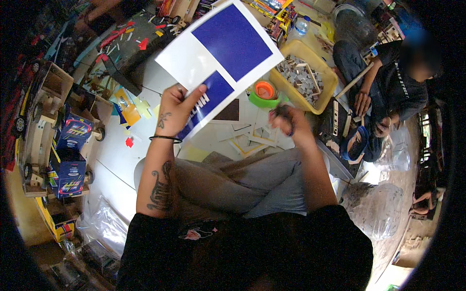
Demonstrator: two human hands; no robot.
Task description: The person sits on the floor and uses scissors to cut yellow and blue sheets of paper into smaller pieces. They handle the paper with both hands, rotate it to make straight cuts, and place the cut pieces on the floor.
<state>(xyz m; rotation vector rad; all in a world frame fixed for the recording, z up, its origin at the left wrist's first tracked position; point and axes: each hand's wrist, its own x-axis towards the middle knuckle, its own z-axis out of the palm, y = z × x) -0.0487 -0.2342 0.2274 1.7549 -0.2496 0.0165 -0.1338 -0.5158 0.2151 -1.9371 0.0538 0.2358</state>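
Observation:
My left hand [175, 110] pinches the lower left edge of a white sheet [194, 63] printed with dark blue rectangles, the thumb on top. The sheet is raised in front of me and tilted. To the right of it, my right hand [297, 130] is closed around what look like dark-handled scissors [281, 113]. Motion blurs these fingers, and the blades cannot be made out. A gap separates the right hand from the sheet. Just beyond that hand lie a green tape roll [262, 101] and an orange ring [264, 89].
A yellow tub [330, 89] of small pale pieces stands at the front right. Paper frames [250, 141] and scraps [128, 109] lie on the tiled floor. Wooden toy trucks [73, 131] line the left. Another person [388, 87] works at the right. A water bottle [302, 25] stands behind.

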